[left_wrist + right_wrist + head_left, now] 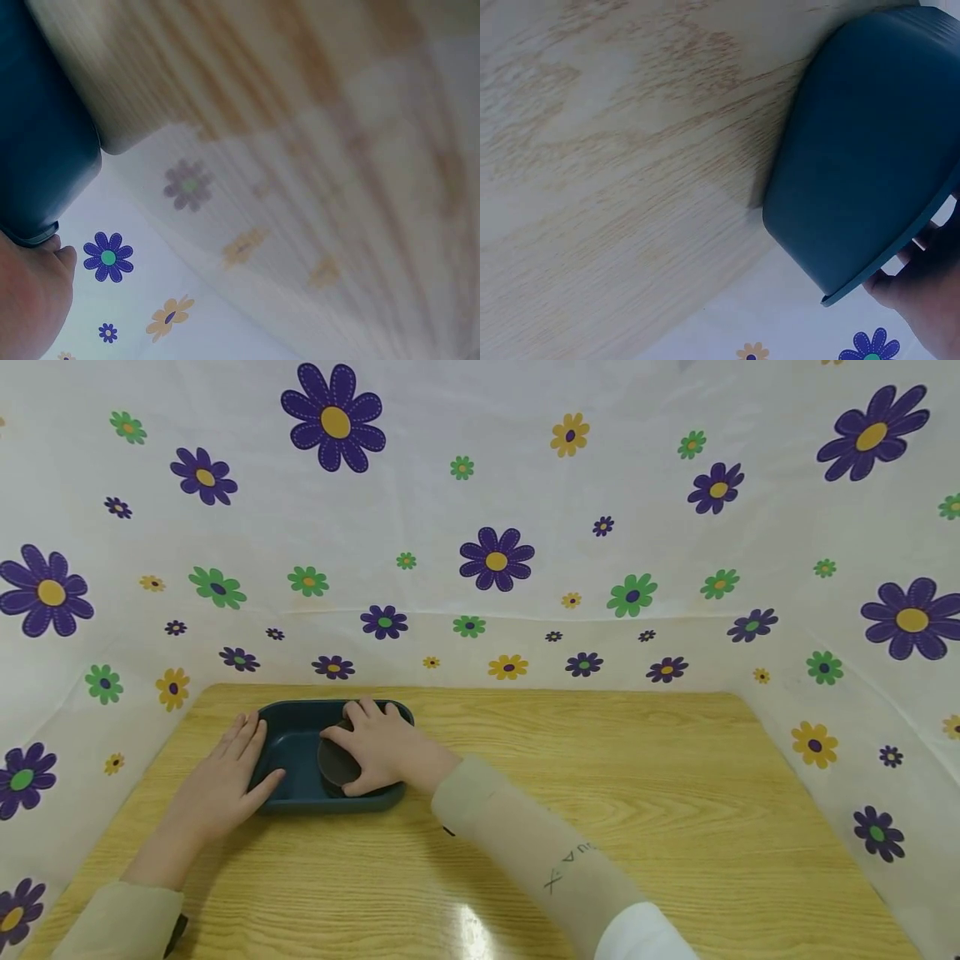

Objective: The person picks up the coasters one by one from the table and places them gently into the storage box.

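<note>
A dark teal oblong basin (300, 807) stands on the wooden table, left of its middle. My right hand (386, 747) reaches down into the basin's right half and grips a dark grey, rounded piece (337, 764), thumb at its near side and fingers over the far side. The palm hides much of that piece, so I cannot tell its kind. On the basin's left end rests my left hand (221, 785), fingers straight along the rim and thumb spread over the inside. In the right wrist view, fingers show past the basin's rim (889, 259).
White cloth with printed flowers (495, 560) walls off the back and both sides of the wooden table (600, 777). The basin lies close to the table's back edge. Bare wood stretches to the right of it.
</note>
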Demonstrator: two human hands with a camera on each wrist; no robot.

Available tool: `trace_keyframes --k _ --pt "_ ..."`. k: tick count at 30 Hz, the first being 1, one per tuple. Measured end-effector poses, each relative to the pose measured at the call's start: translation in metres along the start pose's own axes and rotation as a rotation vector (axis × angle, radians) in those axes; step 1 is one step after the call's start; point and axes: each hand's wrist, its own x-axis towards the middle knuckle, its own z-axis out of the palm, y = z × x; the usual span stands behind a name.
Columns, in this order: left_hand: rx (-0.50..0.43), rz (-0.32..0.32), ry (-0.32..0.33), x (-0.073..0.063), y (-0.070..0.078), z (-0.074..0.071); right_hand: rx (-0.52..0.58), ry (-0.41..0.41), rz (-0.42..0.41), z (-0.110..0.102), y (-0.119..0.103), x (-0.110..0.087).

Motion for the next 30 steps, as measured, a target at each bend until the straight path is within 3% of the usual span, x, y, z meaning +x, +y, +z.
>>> trace_keyframes --k 17,24,30 --pt "-0.028 0.013 0.020 0.002 -0.002 0.005 -0.057 0.018 -0.003 0.007 0.009 -0.008" --pt "-0.006 0.025 0.015 0.001 -0.004 0.002 -0.015 0.048 -0.026 0.002 0.018 -0.022" --pt "0.055 0.041 -0.004 0.002 -0.003 -0.001 0.001 0.096 -0.033 -0.005 0.033 -0.045"
